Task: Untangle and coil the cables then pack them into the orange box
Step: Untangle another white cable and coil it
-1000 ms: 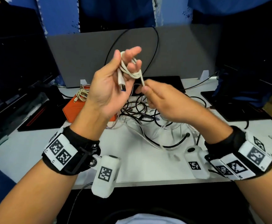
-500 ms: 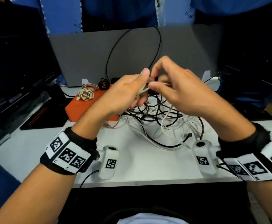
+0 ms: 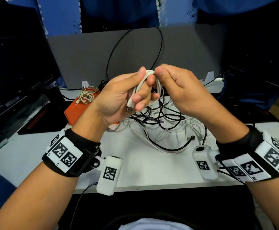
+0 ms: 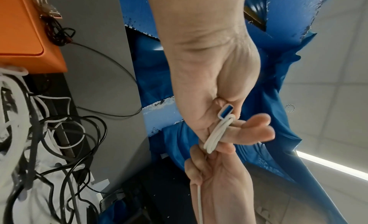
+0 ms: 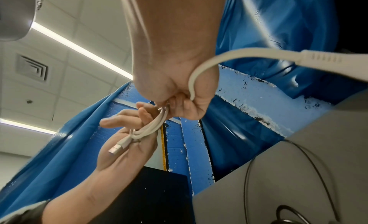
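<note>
White cable (image 3: 143,83) half-coiled, loops gripped in left hand (image 3: 118,97), strand pinched by right hand (image 3: 177,90). One beige coil (image 3: 85,95) already laid on orange box (image 3: 75,112); tangled pile (image 3: 160,123) left on desk.

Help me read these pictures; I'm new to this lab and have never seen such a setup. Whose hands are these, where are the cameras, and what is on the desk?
There is no machine here: a person works with bare hands, wearing one camera on the head and one on each wrist. The wide picture is from the head, looking down at the desk; the two odd upward views are from the wrists, looking along each hand.

The left hand holds a white USB cable looped around its fingers, plug hanging down. The right hand pinches the top of the same loops, apparently winding them.

On the white desk lies a tangle of black and white cables. Behind the left hand sits the orange box, with a coiled beige cable already on it.
</note>
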A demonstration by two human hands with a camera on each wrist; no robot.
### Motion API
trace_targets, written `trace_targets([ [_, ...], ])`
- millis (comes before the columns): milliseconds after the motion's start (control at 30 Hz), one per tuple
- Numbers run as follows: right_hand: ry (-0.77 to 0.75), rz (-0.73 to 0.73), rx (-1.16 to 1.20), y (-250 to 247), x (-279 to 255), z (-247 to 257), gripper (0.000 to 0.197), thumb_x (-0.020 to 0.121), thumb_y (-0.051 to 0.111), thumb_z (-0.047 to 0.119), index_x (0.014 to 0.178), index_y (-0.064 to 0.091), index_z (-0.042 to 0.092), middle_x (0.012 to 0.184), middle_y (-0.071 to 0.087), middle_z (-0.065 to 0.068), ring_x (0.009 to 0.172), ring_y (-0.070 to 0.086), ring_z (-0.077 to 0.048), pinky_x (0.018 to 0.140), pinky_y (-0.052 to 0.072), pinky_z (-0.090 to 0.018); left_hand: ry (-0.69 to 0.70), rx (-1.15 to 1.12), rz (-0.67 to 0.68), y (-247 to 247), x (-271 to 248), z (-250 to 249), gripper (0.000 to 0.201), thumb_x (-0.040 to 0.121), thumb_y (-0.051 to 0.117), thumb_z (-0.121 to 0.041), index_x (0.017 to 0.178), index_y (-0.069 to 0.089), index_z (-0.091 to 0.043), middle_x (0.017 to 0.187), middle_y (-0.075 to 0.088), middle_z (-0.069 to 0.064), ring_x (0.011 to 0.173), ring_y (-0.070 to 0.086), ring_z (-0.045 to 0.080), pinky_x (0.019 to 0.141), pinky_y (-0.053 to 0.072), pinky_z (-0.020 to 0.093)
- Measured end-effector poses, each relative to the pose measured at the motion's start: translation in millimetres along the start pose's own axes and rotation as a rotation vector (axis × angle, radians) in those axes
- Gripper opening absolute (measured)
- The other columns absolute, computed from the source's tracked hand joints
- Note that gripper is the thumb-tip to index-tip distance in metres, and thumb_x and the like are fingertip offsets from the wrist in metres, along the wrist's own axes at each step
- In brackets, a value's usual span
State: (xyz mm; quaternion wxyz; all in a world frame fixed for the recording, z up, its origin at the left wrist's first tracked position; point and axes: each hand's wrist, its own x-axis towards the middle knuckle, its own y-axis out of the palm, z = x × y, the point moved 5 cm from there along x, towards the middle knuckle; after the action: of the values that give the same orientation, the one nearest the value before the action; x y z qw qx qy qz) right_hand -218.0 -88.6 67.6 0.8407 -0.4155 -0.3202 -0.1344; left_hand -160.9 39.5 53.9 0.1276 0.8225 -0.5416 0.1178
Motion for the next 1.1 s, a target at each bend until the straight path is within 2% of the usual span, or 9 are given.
trace_targets([
  [100,0.000,-0.002,-0.062,-2.4,-0.8,1.9,0.042,0.111,0.037,0.038,0.089,0.060,0.010,0.067,0.051,0.008,0.067,0.049,-0.005,0.063,0.037,-0.023,-0.041,-0.001,-0.008,1.0,0.0,-1.7,0.047,0.108,0.028,-0.039,0.088,0.058,-0.008,0.044,0.047,-0.006,0.042,0.052,0.011,0.086,0.051,0.026],
  [267,-0.039,-0.014,-0.071,-1.5,-1.2,7.8,0.042,0.111,0.038,0.036,0.085,0.058,0.009,0.065,0.048,0.008,0.064,0.048,-0.005,0.060,0.034,-0.017,-0.053,-0.008,-0.041,1.7,-3.7,-3.0,0.046,0.109,0.033,-0.031,0.075,0.058,-0.015,0.037,0.037,-0.009,0.035,0.043,0.009,0.079,0.051,0.024],
  [433,-0.014,-0.032,0.010,-4.2,-0.7,4.3,0.042,0.111,0.038,0.035,0.090,0.062,0.008,0.068,0.053,0.007,0.065,0.050,-0.006,0.062,0.038,-0.019,-0.015,0.023,-0.099,8.8,-1.3,-7.1,0.044,0.109,0.034,-0.034,0.078,0.055,-0.011,0.040,0.042,-0.006,0.039,0.047,0.011,0.080,0.051,0.026],
  [567,0.065,-0.066,0.395,7.5,0.3,2.1,0.031,0.112,0.037,0.030,0.094,0.060,0.021,0.063,0.048,0.019,0.053,0.042,-0.001,0.052,0.034,-0.017,0.116,-0.259,-0.112,10.0,3.9,-10.7,0.043,0.110,0.030,-0.031,0.083,0.055,-0.010,0.040,0.042,-0.009,0.038,0.047,0.006,0.082,0.050,0.023],
  [700,0.206,0.145,0.407,33.8,-4.8,-3.2,0.022,0.112,0.035,0.020,0.110,0.057,0.015,0.067,0.045,0.006,0.047,0.039,-0.010,0.046,0.043,-0.032,0.268,-0.341,-0.284,-10.6,6.0,-14.6,0.045,0.112,0.027,-0.030,0.098,0.060,-0.003,0.048,0.046,-0.006,0.051,0.052,0.009,0.087,0.050,0.025],
  [800,0.220,0.299,0.355,46.1,-11.9,-0.9,0.022,0.110,0.040,0.016,0.096,0.054,0.008,0.067,0.047,0.001,0.051,0.041,-0.014,0.052,0.044,-0.036,0.349,0.066,-0.495,-19.0,2.8,-13.9,0.039,0.113,0.030,-0.025,0.115,0.059,0.002,0.062,0.058,-0.003,0.066,0.062,0.016,0.085,0.051,0.027],
  [900,0.142,0.392,0.225,46.8,-15.6,8.4,0.031,0.107,0.050,0.025,0.088,0.058,0.003,0.062,0.043,0.004,0.054,0.035,-0.012,0.054,0.033,-0.034,0.386,0.663,-0.548,-12.1,0.7,-15.3,0.032,0.112,0.035,-0.020,0.116,0.060,0.000,0.081,0.073,0.003,0.079,0.072,0.020,0.080,0.056,0.031],
  [1000,0.081,0.320,0.022,29.5,-11.6,13.9,0.034,0.105,0.055,0.027,0.072,0.055,0.022,0.059,0.046,0.009,0.053,0.040,-0.008,0.057,0.034,-0.031,0.262,1.205,-0.476,-11.2,0.8,-15.0,0.035,0.110,0.039,-0.029,0.100,0.065,-0.009,0.074,0.067,-0.003,0.072,0.065,0.008,0.070,0.051,0.031],
  [1100,0.079,0.171,-0.114,6.4,-6.8,12.1,0.019,0.104,0.057,0.035,0.089,0.062,0.023,0.068,0.060,0.010,0.066,0.054,-0.006,0.064,0.039,-0.032,0.070,1.076,-0.348,-18.2,-1.3,-10.4,0.047,0.111,0.038,-0.036,0.083,0.057,-0.004,0.058,0.046,-0.002,0.052,0.042,0.016,0.053,0.038,0.039],
])
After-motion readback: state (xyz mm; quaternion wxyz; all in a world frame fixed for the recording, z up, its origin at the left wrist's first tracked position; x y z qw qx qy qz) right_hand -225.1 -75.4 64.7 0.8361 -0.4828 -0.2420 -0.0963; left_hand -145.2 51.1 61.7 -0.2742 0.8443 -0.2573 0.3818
